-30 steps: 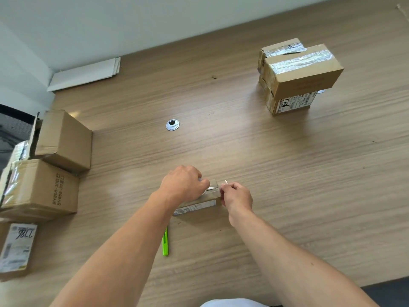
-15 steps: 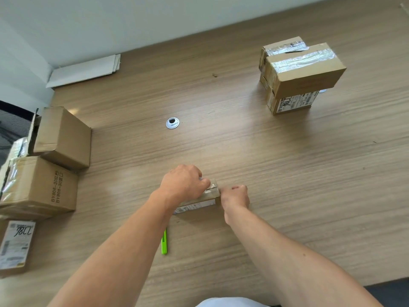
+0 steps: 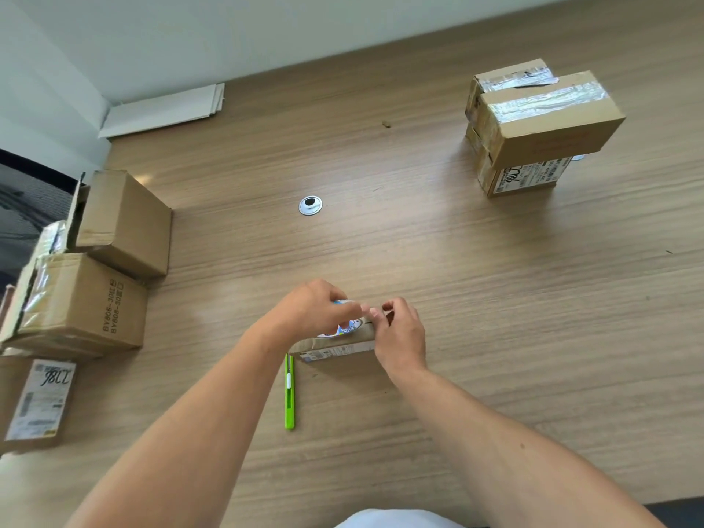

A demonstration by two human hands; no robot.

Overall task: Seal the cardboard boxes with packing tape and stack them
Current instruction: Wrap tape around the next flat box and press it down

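- Wood-grain worktop (image 3: 457,261) under a white wall (image 3: 190,32); a flat box (image 3: 335,346) lies near the middle, and every place below is given from it.
- Well left of the flat box, the left boxes (image 3: 84,302) crowd the worktop's edge. The far one has a flap standing open and the middle one shows loose tape. None has shifted, so I judge them to be sealing work not yet done.
- Just beside the flat box's near left corner lies a green cutter (image 3: 290,390), exactly where it lay a second ago.
- Over the flat box's left half, the left grip (image 3: 308,314) has changed. A second ago it sat low on the lid as a fist; now it is lifted and clamped round a roll (image 3: 344,325), whose blue-and-white label has come into view.
- The flat box itself has stayed put. The hands hide whether its lid carries tape.
- Over the flat box's right end, the right grip (image 3: 400,333) was pressing down half a second ago. Now it is raised, thumb and fingertips pinched together at the roll's rim.
- The tape is too clear to see. The pinch may be parting a laid strip or catching the loose end for a fresh one; I cannot tell which.
- Far right of the flat box and beyond it, the stack (image 3: 548,116) of taped boxes stands unchanged. That is probably where the flat box goes once it is sealed.
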